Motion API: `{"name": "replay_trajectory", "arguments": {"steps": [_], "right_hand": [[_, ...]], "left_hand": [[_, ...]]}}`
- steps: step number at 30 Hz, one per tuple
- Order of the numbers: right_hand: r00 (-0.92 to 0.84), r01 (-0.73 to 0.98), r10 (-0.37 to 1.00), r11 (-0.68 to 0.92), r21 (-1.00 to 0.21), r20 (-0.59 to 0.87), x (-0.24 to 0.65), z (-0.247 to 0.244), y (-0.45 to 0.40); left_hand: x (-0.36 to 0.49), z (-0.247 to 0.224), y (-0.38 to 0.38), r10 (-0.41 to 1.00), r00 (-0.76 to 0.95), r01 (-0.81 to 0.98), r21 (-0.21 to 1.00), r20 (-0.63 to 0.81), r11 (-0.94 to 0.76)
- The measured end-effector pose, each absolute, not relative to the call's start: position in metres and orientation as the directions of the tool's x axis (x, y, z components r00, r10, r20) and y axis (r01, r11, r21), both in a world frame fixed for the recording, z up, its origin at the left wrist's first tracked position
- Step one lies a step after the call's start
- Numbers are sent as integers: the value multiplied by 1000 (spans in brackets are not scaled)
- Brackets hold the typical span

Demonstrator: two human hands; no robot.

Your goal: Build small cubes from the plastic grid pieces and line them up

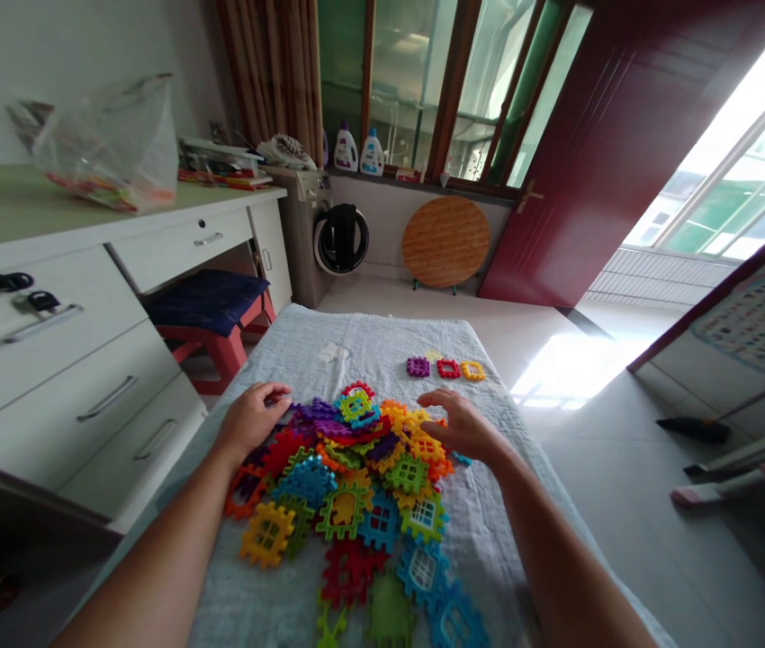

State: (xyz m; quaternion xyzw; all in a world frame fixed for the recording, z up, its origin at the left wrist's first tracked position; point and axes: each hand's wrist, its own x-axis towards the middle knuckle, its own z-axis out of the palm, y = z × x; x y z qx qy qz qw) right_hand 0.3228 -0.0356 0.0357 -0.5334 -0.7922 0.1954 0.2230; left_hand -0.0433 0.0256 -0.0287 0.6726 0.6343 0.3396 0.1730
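My left hand (254, 418) rests at the left far edge of the heap of plastic pieces (346, 450), fingers loosely bent and a gap between them and my thumb; I see nothing gripped in it. My right hand (467, 425) is over the heap's right far side, thumb and fingers spread wide, just beside an orange-yellow piece (427, 446); I cannot tell whether my fingertips touch it, but they are not closed around anything that shows.

As I judge it, little is done; only three pieces lie set apart in a neat row, beyond the heap on the far right of the grey-blue cloth (301, 351): a purple piece (418, 367), a red piece (448, 369) and a yellow piece (472, 371), side by side with small gaps; nearly everything else is left, overlapping in mixed colours between my forearms, spilling near to a pale green piece (389, 612) and a blue piece (456, 621); none of those shows any such order.
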Motion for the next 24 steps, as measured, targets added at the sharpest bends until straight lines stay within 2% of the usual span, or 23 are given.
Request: {"name": "replay_trajectory", "arguments": {"steps": [5,9,11,15,17,19,21,24], "right_hand": [[-342,785,922,385,-485,178,294,22,-34],[-297,792,934,358,-494,200,279,10,-28],[-249,762,937,346,-548,245,278,8,-25],[-93,605,945,303,-736,313,290,12,-22],[-2,572,944,273,-773,331,300,17,-22],[57,634,921,265,-727,386,310,21,-24],[42,750,896,263,-607,441,318,23,-26],[-124,862,927,277,-423,355,322,22,-30]], "left_hand": [[-43,-29,26,968,-40,741,657,248,-137],[-43,-29,26,970,-44,744,656,241,-129],[-43,-29,26,970,-40,744,654,242,-132],[-42,-28,26,967,-36,747,649,253,-142],[-42,-27,26,965,-38,748,647,259,-144],[-41,-26,25,965,-38,749,646,260,-145],[-41,-26,25,966,-37,751,645,256,-142],[-41,-25,25,966,-35,753,642,255,-142]]}}
